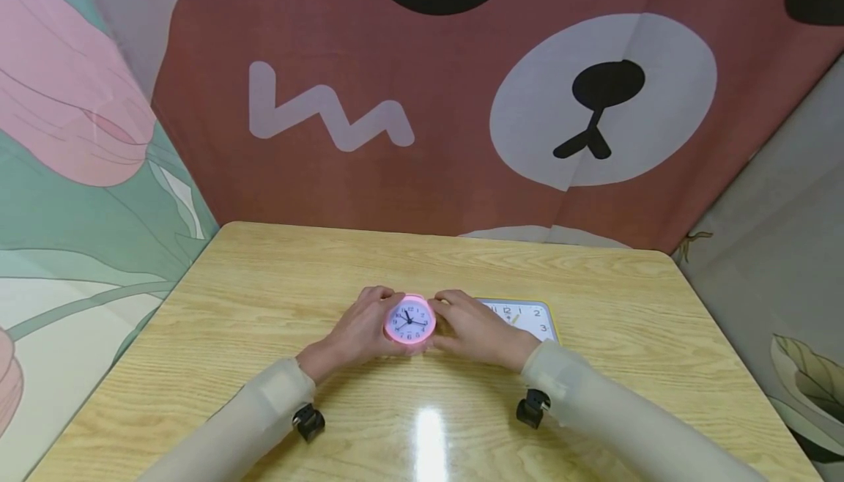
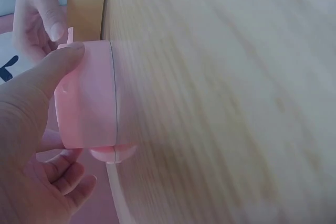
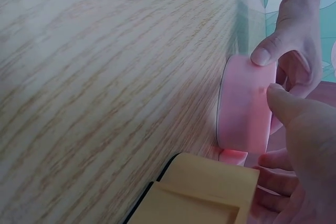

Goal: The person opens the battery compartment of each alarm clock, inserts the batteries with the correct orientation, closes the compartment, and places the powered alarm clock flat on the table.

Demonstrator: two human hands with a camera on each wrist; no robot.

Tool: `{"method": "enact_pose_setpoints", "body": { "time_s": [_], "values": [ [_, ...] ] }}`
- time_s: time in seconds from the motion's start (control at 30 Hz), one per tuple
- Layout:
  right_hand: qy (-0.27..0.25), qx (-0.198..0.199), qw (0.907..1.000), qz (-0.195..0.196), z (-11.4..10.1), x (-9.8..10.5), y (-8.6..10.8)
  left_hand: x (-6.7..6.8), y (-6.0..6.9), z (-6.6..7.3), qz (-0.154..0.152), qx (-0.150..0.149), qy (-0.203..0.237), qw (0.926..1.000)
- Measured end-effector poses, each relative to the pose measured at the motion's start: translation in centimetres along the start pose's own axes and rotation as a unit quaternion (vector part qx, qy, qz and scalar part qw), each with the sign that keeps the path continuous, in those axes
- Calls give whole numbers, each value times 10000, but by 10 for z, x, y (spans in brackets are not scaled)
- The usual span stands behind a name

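Note:
A small round pink alarm clock (image 1: 409, 321) is held between the two hands near the middle of the table, its white dial facing me. My left hand (image 1: 357, 327) grips its left side; in the left wrist view the thumb (image 2: 58, 64) lies on the pink casing (image 2: 89, 95). On the other side, my right hand (image 1: 481, 330) holds the clock's right edge, and the right wrist view shows that thumb (image 3: 283, 103) against the casing (image 3: 244, 106). Partly hidden behind the right hand is a rectangular yellow-edged clock (image 1: 537, 317) with a white dial.
The wood-grain table (image 1: 264, 284) reaches back to a reddish-brown cloth (image 1: 448, 189) with a bear's face. Patterned cloth (image 1: 86, 262) hangs at the left, and grey cloth (image 1: 791, 196) at the right. Black wrist mounts (image 1: 308, 422) sit on the sleeves.

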State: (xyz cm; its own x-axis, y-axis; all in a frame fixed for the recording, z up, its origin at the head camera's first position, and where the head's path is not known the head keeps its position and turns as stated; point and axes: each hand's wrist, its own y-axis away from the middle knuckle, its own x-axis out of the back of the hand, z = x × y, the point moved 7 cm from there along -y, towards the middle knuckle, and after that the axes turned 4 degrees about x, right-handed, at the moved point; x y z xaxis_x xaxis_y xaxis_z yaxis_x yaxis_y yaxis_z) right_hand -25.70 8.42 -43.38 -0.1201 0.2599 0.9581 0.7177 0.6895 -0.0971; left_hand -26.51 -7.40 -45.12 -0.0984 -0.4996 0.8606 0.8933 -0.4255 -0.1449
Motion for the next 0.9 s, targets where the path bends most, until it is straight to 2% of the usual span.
{"method": "enact_pose_setpoints", "body": {
  "time_s": [0.6, 0.9],
  "values": [
    [79, 84, 9999, 81, 2, 3, 3, -4, -5, 8, -27, -123, 60, 9999],
    [4, -186, 9996, -191, 6, 6, 8, -7, -6, 14, -30, -185, 18, 9998]
  ]
}}
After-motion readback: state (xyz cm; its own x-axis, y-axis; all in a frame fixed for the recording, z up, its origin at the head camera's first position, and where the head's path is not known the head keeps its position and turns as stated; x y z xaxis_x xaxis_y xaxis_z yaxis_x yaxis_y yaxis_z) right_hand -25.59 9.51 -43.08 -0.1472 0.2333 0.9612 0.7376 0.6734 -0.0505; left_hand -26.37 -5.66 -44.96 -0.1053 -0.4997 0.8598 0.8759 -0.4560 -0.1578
